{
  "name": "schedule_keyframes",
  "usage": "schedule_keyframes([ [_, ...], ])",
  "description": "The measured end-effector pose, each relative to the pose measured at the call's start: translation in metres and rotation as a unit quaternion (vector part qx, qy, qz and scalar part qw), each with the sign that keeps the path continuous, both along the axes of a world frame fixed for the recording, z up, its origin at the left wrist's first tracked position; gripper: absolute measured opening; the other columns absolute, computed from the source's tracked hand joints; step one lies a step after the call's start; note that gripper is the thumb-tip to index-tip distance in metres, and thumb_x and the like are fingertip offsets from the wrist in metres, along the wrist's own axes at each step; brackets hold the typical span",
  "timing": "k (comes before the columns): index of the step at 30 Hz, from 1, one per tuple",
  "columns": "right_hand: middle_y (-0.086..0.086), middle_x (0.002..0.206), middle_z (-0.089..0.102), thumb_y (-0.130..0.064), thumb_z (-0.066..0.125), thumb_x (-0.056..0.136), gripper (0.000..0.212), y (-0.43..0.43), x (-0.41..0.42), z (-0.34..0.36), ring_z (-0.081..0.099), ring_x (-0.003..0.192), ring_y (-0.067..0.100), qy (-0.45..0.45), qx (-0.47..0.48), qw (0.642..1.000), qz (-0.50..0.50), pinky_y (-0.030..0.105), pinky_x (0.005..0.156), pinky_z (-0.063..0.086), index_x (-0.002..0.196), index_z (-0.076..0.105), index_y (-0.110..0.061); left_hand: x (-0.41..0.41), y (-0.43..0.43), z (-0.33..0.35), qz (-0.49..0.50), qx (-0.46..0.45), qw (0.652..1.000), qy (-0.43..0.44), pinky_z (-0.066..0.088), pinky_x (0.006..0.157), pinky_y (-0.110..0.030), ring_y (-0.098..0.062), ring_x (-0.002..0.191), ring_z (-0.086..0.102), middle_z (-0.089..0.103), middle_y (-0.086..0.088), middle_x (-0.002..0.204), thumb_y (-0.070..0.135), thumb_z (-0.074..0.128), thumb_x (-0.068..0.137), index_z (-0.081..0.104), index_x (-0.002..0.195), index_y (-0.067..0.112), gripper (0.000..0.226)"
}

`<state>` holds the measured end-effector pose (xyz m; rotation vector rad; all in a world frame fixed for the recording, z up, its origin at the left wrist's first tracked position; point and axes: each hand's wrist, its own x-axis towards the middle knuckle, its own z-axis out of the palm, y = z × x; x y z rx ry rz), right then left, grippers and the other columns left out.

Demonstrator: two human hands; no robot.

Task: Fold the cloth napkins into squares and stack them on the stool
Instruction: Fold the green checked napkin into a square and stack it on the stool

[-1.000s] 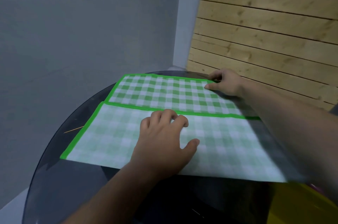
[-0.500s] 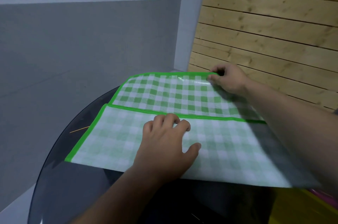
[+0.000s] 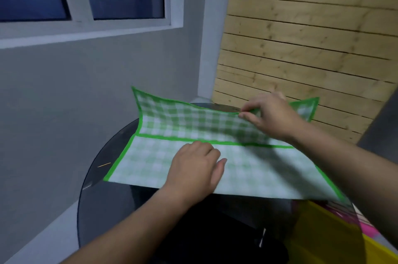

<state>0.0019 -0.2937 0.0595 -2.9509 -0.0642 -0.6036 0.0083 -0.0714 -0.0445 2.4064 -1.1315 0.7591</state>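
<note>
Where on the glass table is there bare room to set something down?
Bare table left of the napkin, out to the rim, and a near strip by the left forearm. Elsewhere crowded: napkin covers it, left hand pressing, right hand pinching the raised far edge.

The left hand (image 3: pixel 196 168) lies palm down, fingers lightly bent, thumb set apart on its 3 o'clock side, and presses flat on the napkin (image 3: pixel 148 160). Its bare forearm comes in from 7 o'clock. The right hand (image 3: pixel 271 115), at 1 o'clock from the left, pinches the napkin's lifted far edge between thumb and fingertips (image 3: pixel 244 115), which point toward 9 o'clock. Its forearm enters from 4 o'clock.
</note>
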Motion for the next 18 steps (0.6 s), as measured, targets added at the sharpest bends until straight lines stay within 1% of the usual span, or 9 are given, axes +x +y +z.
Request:
schedule_keyframes([
  [2,-0.011,0.094,0.073,-0.037,0.067,0.089,0.014,0.010,-0.023,-0.002,0.064,0.096,0.016,0.016,-0.018,0.999,0.032,0.042,0.093,0.042,0.092,0.077,-0.028,-0.010,0.007,0.006,-0.023,-0.005,1.000,-0.019,0.045,0.065,-0.034,-0.025,0.074,0.058,0.064,0.001,0.082,0.035,0.056,0.091,0.067,0.081,0.017,0.023],
  [4,-0.010,0.092,0.071,-0.037,0.067,0.089,0.013,0.019,-0.042,-0.008,0.063,0.092,0.015,0.037,-0.007,0.998,0.042,0.040,0.086,0.048,0.092,0.077,-0.028,-0.021,0.017,0.012,-0.046,-0.004,0.998,-0.046,0.048,0.071,-0.037,-0.028,0.085,0.060,0.066,-0.003,0.096,0.032,0.060,0.090,0.068,0.089,0.014,0.019],
  [6,-0.010,0.089,0.067,-0.039,0.067,0.088,0.013,0.026,-0.060,-0.018,0.062,0.090,0.015,0.046,0.008,0.998,0.029,0.038,0.079,0.051,0.090,0.076,-0.030,-0.031,0.027,0.018,-0.058,0.013,0.995,-0.077,0.048,0.084,-0.041,-0.031,0.104,0.057,0.064,-0.010,0.115,0.033,0.064,0.088,0.067,0.100,0.013,0.023],
  [8,-0.010,0.086,0.066,-0.039,0.069,0.086,0.011,0.032,-0.075,-0.033,0.061,0.089,0.014,0.058,0.047,0.997,0.015,0.037,0.079,0.051,0.087,0.076,-0.031,-0.038,0.034,0.022,-0.055,0.045,0.994,-0.083,0.043,0.098,-0.043,-0.033,0.120,0.052,0.057,-0.015,0.133,0.037,0.065,0.088,0.064,0.114,0.012,0.036],
  [11,-0.011,0.085,0.066,-0.031,0.076,0.082,0.006,0.040,-0.096,-0.056,0.061,0.086,0.010,0.068,0.169,0.983,-0.016,0.036,0.083,0.051,0.076,0.075,-0.032,-0.040,0.040,0.023,-0.020,0.126,0.991,-0.037,0.025,0.117,-0.043,-0.032,0.143,0.036,0.039,-0.015,0.155,0.052,0.052,0.091,0.049,0.138,0.015,0.060],
  [13,-0.010,0.087,0.066,-0.027,0.080,0.079,0.018,0.044,-0.106,-0.069,0.062,0.087,0.010,0.075,0.236,0.968,-0.039,0.036,0.086,0.051,0.067,0.070,-0.037,-0.037,0.044,0.022,-0.008,0.197,0.980,0.015,0.010,0.125,-0.042,-0.028,0.153,0.019,0.023,-0.012,0.164,0.061,0.038,0.095,0.033,0.152,0.021,0.070],
  [15,-0.012,0.087,0.066,-0.028,0.082,0.076,0.023,0.046,-0.115,-0.082,0.062,0.089,0.008,0.088,0.266,0.959,-0.044,0.038,0.087,0.052,0.062,0.068,-0.041,-0.032,0.048,0.017,-0.003,0.267,0.961,0.075,-0.003,0.125,-0.043,-0.024,0.155,0.001,0.006,-0.008,0.168,0.065,0.028,0.098,0.017,0.158,0.028,0.071],
  [16,-0.014,0.087,0.067,-0.030,0.082,0.076,0.024,0.046,-0.119,-0.087,0.061,0.090,0.008,0.092,0.272,0.957,-0.045,0.040,0.088,0.052,0.061,0.068,-0.043,-0.030,0.049,0.015,0.000,0.293,0.952,0.092,-0.006,0.125,-0.043,-0.023,0.155,-0.004,0.002,-0.006,0.169,0.066,0.024,0.098,0.013,0.158,0.031,0.071],
  [18,-0.018,0.088,0.066,-0.034,0.081,0.075,0.024,0.046,-0.123,-0.095,0.060,0.094,0.008,0.084,0.275,0.956,-0.057,0.042,0.091,0.049,0.061,0.068,-0.047,-0.024,0.050,0.012,0.000,0.318,0.940,0.126,-0.009,0.124,-0.046,-0.023,0.155,-0.007,0.000,-0.003,0.169,0.069,0.017,0.094,0.011,0.158,0.035,0.072],
])
